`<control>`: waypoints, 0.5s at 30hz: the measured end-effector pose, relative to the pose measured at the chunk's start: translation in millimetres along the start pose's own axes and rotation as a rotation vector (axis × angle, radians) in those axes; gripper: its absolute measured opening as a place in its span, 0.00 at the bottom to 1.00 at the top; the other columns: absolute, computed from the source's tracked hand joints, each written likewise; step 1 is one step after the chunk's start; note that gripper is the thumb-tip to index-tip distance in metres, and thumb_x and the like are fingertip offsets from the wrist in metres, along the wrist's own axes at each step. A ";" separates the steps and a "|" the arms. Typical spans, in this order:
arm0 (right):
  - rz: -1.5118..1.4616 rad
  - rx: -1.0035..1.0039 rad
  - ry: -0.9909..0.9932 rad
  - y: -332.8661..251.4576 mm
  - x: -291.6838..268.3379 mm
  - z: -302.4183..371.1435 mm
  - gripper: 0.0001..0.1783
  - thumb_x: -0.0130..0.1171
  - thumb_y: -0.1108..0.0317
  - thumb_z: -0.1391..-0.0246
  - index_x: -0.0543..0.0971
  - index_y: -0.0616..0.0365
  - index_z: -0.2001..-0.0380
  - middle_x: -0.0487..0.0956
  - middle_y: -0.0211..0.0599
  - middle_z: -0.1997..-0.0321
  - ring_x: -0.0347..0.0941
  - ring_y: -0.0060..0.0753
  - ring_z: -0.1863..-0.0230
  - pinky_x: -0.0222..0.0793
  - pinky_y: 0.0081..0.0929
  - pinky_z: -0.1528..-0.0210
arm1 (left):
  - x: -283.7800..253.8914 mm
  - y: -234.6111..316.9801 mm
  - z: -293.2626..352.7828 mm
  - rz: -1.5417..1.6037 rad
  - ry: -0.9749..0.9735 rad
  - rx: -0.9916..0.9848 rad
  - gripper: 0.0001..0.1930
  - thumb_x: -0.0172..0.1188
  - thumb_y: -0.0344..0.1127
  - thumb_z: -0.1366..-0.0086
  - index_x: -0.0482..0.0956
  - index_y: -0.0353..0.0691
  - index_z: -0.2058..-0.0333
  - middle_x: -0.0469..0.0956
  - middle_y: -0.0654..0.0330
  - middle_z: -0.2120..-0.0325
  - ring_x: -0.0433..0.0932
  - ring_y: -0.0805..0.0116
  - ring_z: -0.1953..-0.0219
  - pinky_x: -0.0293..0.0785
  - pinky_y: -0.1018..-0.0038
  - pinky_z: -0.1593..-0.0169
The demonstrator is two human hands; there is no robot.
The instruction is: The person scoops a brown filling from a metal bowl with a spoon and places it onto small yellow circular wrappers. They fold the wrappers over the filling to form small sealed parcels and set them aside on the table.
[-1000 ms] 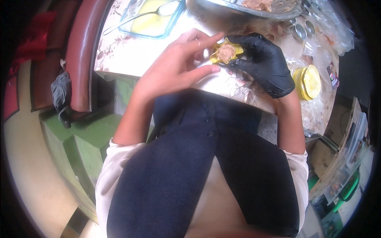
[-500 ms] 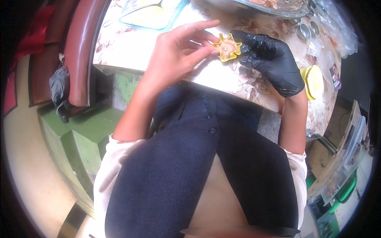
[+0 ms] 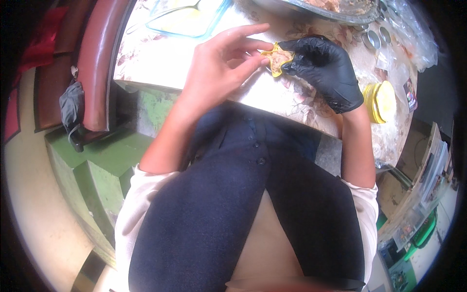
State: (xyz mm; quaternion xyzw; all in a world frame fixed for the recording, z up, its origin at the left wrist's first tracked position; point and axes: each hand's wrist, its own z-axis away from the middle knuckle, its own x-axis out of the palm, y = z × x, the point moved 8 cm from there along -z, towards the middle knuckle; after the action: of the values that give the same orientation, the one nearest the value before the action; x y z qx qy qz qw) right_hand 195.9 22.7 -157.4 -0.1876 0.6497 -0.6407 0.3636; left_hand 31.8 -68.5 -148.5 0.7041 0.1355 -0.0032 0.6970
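Observation:
Between my two hands is a small dumpling, a yellow wrapper with a ruffled rim around pinkish minced filling that shows at the top. My bare left hand pinches its left side between thumb and fingers, with the index finger stretched out above. On the other side my right hand, in a black glove, presses the rim with its fingertips. The dumpling is held over the near part of the table, and its underside is hidden. A stack of round yellow wrappers stands just right of my gloved hand.
A metal tray with pink minced filling lies at the far side of the flowered tablecloth. At the far left is a glass dish with a spoon and something yellow. Metal rings and clear plastic bags lie at the far right.
My gloved hand has moved a little left and closed in on the dumpling. The wrapper's rim looks squeezed narrower, with fewer open ruffles. My left hand has barely moved.

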 end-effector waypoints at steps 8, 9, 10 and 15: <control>0.140 0.057 0.047 0.6 0.4 1.0 0.22 0.74 0.77 0.49 0.83 0.63 0.49 0.85 0.36 0.54 0.79 0.25 0.54 0.77 0.25 0.47 | -1.4 2.9 7.9 0.100 0.035 0.072 0.31 0.71 0.20 0.41 0.74 0.33 0.38 0.80 0.52 0.45 0.83 0.66 0.48 0.82 0.68 0.42; 0.144 0.071 0.048 0.4 0.4 1.1 0.23 0.74 0.77 0.49 0.82 0.63 0.48 0.85 0.35 0.54 0.79 0.24 0.54 0.77 0.25 0.47 | -0.7 3.2 8.4 0.072 0.028 0.074 0.31 0.72 0.20 0.42 0.74 0.34 0.38 0.80 0.53 0.44 0.83 0.65 0.48 0.82 0.68 0.42; 0.149 0.087 0.048 0.4 0.3 1.0 0.23 0.74 0.77 0.48 0.82 0.64 0.47 0.85 0.35 0.54 0.79 0.24 0.54 0.77 0.24 0.47 | -0.6 3.0 8.5 0.059 0.027 0.072 0.31 0.72 0.20 0.42 0.74 0.34 0.38 0.80 0.53 0.44 0.83 0.65 0.48 0.82 0.67 0.42; -0.006 0.143 -0.030 2.3 8.0 -1.3 0.26 0.73 0.76 0.47 0.81 0.62 0.43 0.85 0.33 0.53 0.79 0.23 0.55 0.77 0.23 0.49 | 0.9 6.4 5.7 -0.035 0.030 0.120 0.30 0.73 0.21 0.42 0.76 0.34 0.39 0.81 0.54 0.46 0.83 0.66 0.49 0.83 0.66 0.42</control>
State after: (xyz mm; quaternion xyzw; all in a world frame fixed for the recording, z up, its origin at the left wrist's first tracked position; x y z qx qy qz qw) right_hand 190.1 18.2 -161.6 -0.1725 0.5964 -0.6836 0.3838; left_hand 35.0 -73.8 -142.5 0.7420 0.1579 -0.0131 0.6514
